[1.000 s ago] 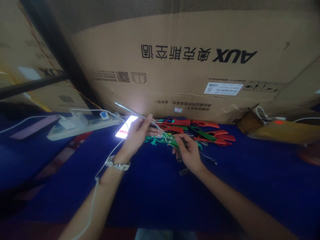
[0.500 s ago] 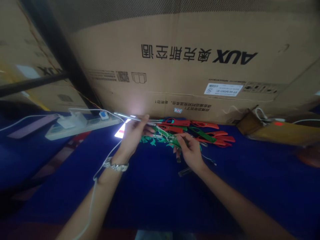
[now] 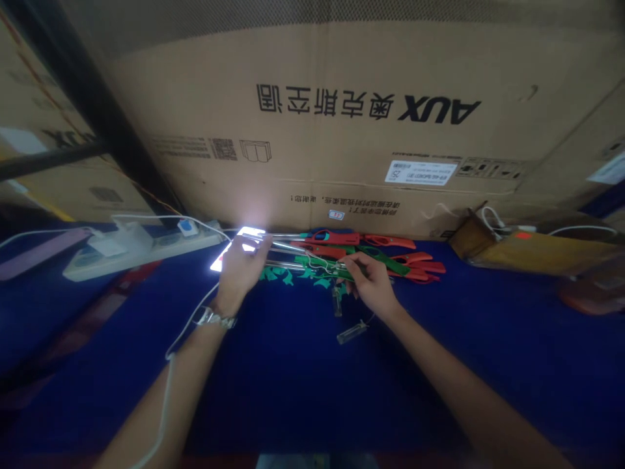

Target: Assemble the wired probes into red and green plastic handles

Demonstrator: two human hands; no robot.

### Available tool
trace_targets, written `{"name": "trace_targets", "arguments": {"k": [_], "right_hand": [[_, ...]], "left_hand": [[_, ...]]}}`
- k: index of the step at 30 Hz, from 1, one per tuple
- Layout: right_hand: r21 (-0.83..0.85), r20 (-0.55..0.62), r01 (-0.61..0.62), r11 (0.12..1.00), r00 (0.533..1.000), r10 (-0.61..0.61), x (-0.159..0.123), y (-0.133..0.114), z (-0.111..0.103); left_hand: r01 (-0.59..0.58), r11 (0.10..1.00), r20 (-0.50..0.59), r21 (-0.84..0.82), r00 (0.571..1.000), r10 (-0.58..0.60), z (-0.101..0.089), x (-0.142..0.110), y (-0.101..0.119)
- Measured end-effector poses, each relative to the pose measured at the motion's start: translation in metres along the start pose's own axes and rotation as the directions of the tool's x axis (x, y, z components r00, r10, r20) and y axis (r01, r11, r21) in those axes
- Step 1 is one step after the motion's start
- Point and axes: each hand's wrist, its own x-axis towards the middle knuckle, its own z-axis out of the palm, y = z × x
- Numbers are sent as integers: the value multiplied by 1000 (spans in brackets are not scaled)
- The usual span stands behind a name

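My left hand (image 3: 241, 266), with a silver watch on its wrist, is closed around one end of a thin metal lighter tube (image 3: 289, 247). My right hand (image 3: 370, 280) pinches a green lighter handle half (image 3: 342, 272) near the tube's other end, with a thin white wire (image 3: 317, 262) running along it. Behind both hands lie red and green stick lighters (image 3: 332, 251). Small green plastic pieces (image 3: 287, 277) are scattered between my hands. Under my right hand are two clear fuel tanks (image 3: 352, 333), one hanging upright and one lying tilted on the blue cloth.
A brightly lit phone (image 3: 251, 233) lies just behind my left hand. To the left is a white power strip (image 3: 146, 247) with plugs, and a white cable crosses my left forearm. A large cardboard box (image 3: 312, 143) stands behind. A yellow box (image 3: 541, 251) sits at right.
My left hand has moved left and down, drawing away from the right hand and the green handle. The right hand stays in almost the same spot; the view has shifted slightly.
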Motion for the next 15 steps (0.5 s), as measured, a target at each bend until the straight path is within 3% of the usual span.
{"name": "trace_targets", "arguments": {"k": [3,4,6,7,9,11,13,15], "right_hand": [[-21,1,20,1000,1000,-20,0,1,-2],[-26,6,20,999,1000,-20,0,1,-3],[-32,24,15,999,1000,-14,-1,0,-3],[-35,33,10,999,999,-9,-1,0,-2],[-43,50,3,999,999,-1,-2,0,-1],[-51,63,8,999,998,-5,-4,-1,0],[-72,74,26,997,997,-21,-5,-1,1],[-112,87,50,992,995,-41,-6,-2,2]], "left_hand": [[-34,887,-104,460,990,92,-9,-2,4],[-58,858,-103,510,986,127,-10,-3,6],[-222,852,-49,474,959,278,-7,-8,11],[-370,840,23,396,919,394,-4,-11,13],[-670,718,236,190,741,629,5,-18,17],[-793,604,425,77,574,700,14,-24,18],[-824,565,539,42,495,682,20,-28,19],[-824,565,592,36,474,653,21,-30,18]]}}
